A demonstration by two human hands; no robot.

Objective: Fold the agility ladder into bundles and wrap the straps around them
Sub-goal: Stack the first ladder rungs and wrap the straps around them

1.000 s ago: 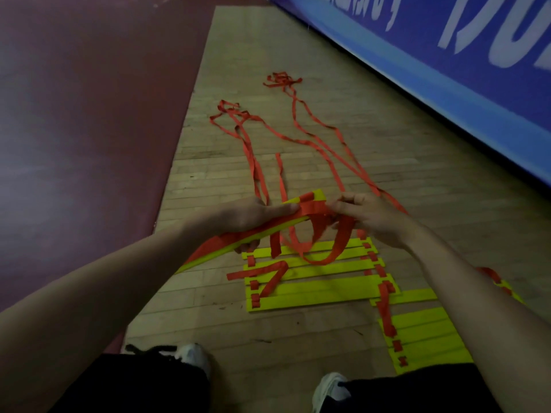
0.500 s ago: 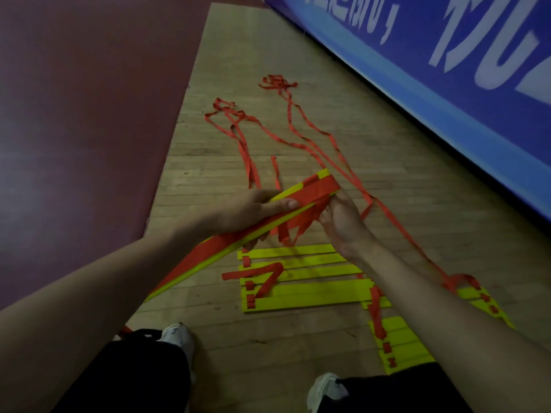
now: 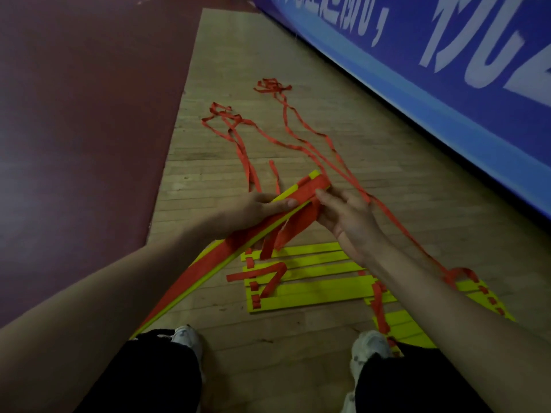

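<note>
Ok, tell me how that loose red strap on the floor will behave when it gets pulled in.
Probably floppy: the loose red strap lies in wavy, twisted lines on the wooden floor. It may snag, given the tangle at its far end. It looks thin and light, so it should drag easily toward the bundle.

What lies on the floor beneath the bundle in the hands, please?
Yellow rungs with loose red straps lie flat on the wooden floor. Strap ends hanging from the bundle cover part of the far rung; the right forearm hides their right ends.
</note>
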